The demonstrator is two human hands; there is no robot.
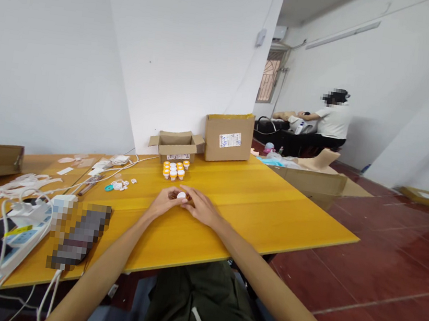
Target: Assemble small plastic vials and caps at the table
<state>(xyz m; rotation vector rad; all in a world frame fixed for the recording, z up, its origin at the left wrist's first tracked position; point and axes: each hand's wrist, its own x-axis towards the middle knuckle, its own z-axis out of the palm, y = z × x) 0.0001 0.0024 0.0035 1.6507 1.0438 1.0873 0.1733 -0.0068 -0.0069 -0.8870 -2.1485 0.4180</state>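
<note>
A small, round, white-topped piece, apparently hard plastic (182, 196), sits between both hands above the yellow-brown wooden worktop (267, 204), near a cluster of white-and-orange plastic containers (173, 175). The left hand's (164, 201) grip is curled closed around it, thumb at its near edge; the right hand (203, 209) arches in from the other side — whether its grip presses, I cannot tell. The piece should be light and stiff, perhaps slippery — best held by its rim, between fingertips.
</note>
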